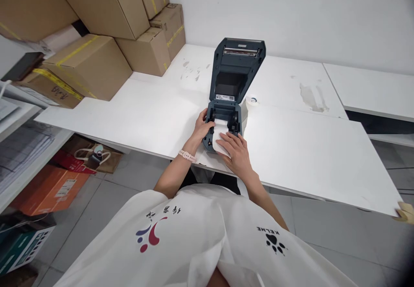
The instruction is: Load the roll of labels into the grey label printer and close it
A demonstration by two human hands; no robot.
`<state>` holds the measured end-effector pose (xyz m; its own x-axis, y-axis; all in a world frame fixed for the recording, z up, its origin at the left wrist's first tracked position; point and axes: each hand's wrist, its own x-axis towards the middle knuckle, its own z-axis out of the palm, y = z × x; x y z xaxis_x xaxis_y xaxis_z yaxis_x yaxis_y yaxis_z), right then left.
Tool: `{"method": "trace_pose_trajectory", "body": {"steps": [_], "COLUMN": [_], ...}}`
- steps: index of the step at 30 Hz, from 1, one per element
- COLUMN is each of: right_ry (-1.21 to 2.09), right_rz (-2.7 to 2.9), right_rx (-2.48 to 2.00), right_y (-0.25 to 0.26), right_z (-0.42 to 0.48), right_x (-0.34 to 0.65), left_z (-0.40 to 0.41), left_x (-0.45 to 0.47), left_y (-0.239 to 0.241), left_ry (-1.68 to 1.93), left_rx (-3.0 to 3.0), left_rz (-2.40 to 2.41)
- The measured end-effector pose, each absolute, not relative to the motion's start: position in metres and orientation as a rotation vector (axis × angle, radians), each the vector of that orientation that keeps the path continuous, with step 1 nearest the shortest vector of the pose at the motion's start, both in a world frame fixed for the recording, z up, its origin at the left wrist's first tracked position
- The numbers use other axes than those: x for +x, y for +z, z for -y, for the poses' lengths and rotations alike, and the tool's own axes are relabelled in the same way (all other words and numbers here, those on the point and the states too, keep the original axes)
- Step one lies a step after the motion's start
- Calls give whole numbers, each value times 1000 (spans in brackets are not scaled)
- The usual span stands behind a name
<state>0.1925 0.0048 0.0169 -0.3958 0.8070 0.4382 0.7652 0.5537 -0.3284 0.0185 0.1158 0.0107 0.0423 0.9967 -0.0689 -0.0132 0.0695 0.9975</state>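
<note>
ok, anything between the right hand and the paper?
Nothing visible: the right hand's fingers rest on the paper. The raised lid stands behind, and the left hand is on the opposite side; neither comes between.

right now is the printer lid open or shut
Open: the lid stands raised behind the base, and the white paper in it shows.

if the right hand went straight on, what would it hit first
The right hand meets the white paper at its fingertips first; beyond that, probably the left thumb, though depth is unclear.
</note>
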Motion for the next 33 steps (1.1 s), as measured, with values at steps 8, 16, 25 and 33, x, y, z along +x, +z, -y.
{"method": "trace_pose_trajectory", "body": {"steps": [8,16,25,33], "right_ry": [196,223,274,670], "right_rz": [2031,1979,1935,1860], "right_rx": [-1215,-1204,-1208,-1100], "right_y": [9,11,8,56], "right_z": [-3,-3,-5,-17], "right_x": [197,197,198,237], "left_z": [-118,-114,-112,-23], "left_x": [17,19,20,13], "left_y": [6,17,17,20], "left_ry": [1106,1080,1050,938], "left_rx": [1172,1113,1107,1137], "left_rz": [-1216,-1238,-1255,-1287]}}
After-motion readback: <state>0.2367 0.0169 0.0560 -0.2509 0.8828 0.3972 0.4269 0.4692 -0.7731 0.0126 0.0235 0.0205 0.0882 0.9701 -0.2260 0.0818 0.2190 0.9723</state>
